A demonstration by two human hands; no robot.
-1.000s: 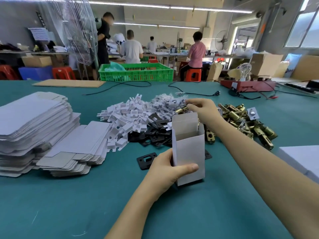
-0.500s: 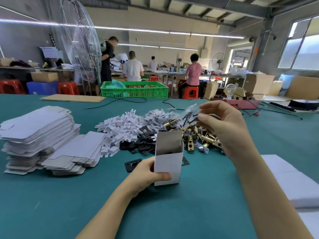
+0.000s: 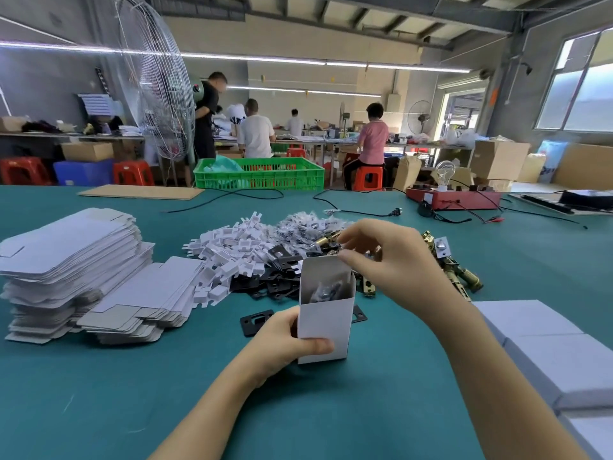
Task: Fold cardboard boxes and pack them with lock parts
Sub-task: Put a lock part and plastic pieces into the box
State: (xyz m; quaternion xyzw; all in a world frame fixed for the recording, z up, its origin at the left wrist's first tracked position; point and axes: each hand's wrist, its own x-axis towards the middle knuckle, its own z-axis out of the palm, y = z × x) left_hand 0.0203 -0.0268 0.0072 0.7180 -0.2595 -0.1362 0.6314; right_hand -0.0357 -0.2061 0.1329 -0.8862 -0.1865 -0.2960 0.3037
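My left hand (image 3: pixel 285 340) grips a small upright white carton box (image 3: pixel 326 327) on the green table, thumb across its front. The box top is open, and a small clear bag of dark screws (image 3: pixel 323 290) lies inside. My right hand (image 3: pixel 391 260) hovers just over the opening, thumb and fingers curled but apart, with nothing seen between them. Behind the box are piles of lock parts: white plastic pieces (image 3: pixel 229 250), black plates (image 3: pixel 275 273), bagged screws (image 3: pixel 308 224) and brass latches (image 3: pixel 457 273).
Flat unfolded cartons (image 3: pixel 66 260) are stacked at the left, with a lower stack (image 3: pixel 142 300) beside them. Closed white boxes (image 3: pixel 547 360) sit at the right edge. A green crate (image 3: pixel 258 175), a red test device (image 3: pixel 454 197) and cables lie at the table's far side. People work beyond.
My right hand lifted a clear bag of screws from the pile and brought it over the box. The bag now lies inside the box, and the view has tilted upward.
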